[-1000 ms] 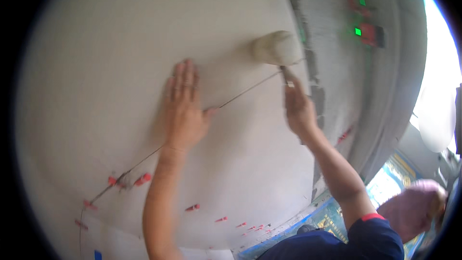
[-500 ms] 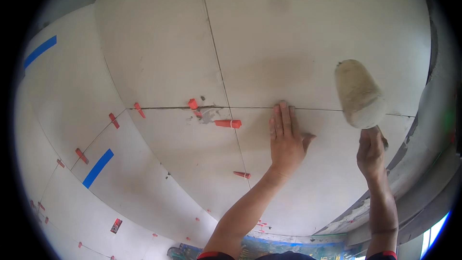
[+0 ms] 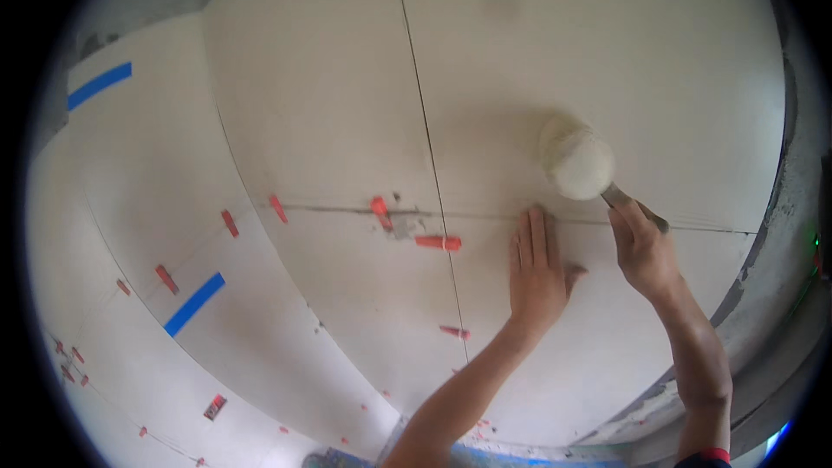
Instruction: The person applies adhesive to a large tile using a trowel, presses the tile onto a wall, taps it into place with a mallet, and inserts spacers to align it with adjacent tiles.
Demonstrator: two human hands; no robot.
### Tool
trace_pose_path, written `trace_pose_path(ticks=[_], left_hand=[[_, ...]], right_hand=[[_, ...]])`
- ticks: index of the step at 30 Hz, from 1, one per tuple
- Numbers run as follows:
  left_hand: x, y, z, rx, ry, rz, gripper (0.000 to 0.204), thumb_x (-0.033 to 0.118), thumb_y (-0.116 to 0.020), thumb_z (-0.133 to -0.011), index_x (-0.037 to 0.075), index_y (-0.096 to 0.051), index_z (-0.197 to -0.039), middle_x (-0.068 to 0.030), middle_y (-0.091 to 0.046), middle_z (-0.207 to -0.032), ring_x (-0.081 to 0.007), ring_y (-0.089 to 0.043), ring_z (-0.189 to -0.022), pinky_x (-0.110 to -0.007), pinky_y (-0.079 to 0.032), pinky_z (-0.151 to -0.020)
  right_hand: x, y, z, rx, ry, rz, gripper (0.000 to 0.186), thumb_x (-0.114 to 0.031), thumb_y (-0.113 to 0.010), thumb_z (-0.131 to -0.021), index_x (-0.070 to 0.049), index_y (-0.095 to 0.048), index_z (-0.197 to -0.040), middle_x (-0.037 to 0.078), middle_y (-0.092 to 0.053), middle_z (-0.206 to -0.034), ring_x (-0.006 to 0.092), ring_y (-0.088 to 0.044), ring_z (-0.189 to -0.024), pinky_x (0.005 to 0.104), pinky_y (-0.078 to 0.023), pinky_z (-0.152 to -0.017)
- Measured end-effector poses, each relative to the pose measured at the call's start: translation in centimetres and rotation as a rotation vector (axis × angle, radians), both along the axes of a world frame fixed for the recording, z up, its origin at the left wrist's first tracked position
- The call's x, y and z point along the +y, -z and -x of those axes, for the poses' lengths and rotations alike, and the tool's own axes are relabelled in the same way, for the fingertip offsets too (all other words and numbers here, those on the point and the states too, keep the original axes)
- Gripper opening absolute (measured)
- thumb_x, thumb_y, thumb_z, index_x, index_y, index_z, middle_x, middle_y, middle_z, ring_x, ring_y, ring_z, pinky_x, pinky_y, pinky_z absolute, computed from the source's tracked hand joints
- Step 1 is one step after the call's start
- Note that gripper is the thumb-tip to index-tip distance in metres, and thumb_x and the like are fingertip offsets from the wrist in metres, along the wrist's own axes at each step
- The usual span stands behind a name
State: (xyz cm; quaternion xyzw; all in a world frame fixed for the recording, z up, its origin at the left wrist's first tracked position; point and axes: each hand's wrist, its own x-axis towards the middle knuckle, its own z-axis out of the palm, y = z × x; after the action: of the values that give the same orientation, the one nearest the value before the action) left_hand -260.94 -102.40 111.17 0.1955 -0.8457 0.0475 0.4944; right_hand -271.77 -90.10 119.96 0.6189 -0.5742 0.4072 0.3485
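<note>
My left hand (image 3: 539, 273) lies flat on a large pale wall tile (image 3: 494, 312), fingers stretched up to the dark horizontal joint and thumb out to the side. My right hand (image 3: 644, 247) is wrapped round the handle of a mallet with a thick whitish head (image 3: 579, 160). That head is at the upper tile (image 3: 624, 61), just above the joint and up and right of my left fingertips; blur hides whether it touches. Left of my left hand, a red wedge (image 3: 439, 243) sits across the vertical joint, with another red wedge (image 3: 381, 212) at the horizontal joint beside a grey mortar smear.
More red wedges (image 3: 230, 224) sit in the joints of the adjoining tiled wall at the left. Two strips of blue tape (image 3: 195, 304) cross joints there. A rough grey edge (image 3: 767, 234) borders the tiles at the right. Plastic sheeting (image 3: 537, 458) shows at the bottom.
The mallet has swung left and in toward the upper tile, my right hand going with it. My left hand stays flat on the tile. The whole view has shifted slightly.
</note>
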Motion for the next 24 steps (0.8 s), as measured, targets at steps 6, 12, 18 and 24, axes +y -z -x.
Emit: trace_pose_path(ticks=[6, 12, 18, 24], left_hand=[[-0.3, -5.9, -3.7, -0.136, -0.065, 0.124, 0.092, 0.042, -0.072, -0.084, -0.016, -0.029, -0.142, -0.0343, -0.027, -0.151, -0.0467, -0.026, -0.142, -0.055, -0.027, -0.113], [-9.8, -25.0, -5.0, 0.199, -0.247, 0.269, 0.104, 0.057, -0.064, -0.086, -0.018, -0.021, -0.144, -0.0362, -0.019, -0.153, -0.0469, -0.019, -0.144, -0.05, -0.021, -0.118], [-10.3, -27.2, -1.8, 0.17, -0.342, 0.294, 0.114, 0.066, -0.061, -0.083, -0.019, -0.016, -0.145, -0.0368, -0.012, -0.154, -0.0448, -0.01, -0.147, -0.049, -0.012, -0.12], [-10.2, -27.5, -5.3, 0.101, -0.357, 0.107, 0.113, 0.06, -0.068, -0.082, -0.02, -0.017, -0.144, -0.0358, -0.008, -0.155, -0.0454, -0.014, -0.146, -0.05, -0.016, -0.119]], right_hand=[[3.0, -2.8, 2.7, -0.413, -0.079, 0.148, 0.036, -0.015, -0.049, -0.102, -0.007, -0.053, -0.137, -0.002, -0.043, -0.065, 0.0089, -0.041, -0.054, 0.0267, -0.036, -0.049], [6.4, -8.5, 3.8, -0.671, -0.004, 0.369, 0.036, -0.019, -0.046, -0.105, -0.008, -0.052, -0.138, -0.003, -0.039, -0.062, 0.0069, -0.037, -0.056, 0.0262, -0.037, -0.052], [6.9, -9.2, 9.7, -0.45, 0.084, 0.553, 0.037, -0.022, -0.041, -0.105, -0.012, -0.047, -0.141, 0.016, -0.069, -0.098, 0.0245, -0.063, -0.079, 0.0371, -0.049, -0.076], [6.9, -5.0, 7.0, -0.586, 0.047, 0.283, 0.034, -0.021, -0.049, -0.1, -0.015, -0.052, -0.133, 0.025, -0.066, -0.086, 0.0431, -0.064, -0.082, 0.051, -0.051, -0.071]])
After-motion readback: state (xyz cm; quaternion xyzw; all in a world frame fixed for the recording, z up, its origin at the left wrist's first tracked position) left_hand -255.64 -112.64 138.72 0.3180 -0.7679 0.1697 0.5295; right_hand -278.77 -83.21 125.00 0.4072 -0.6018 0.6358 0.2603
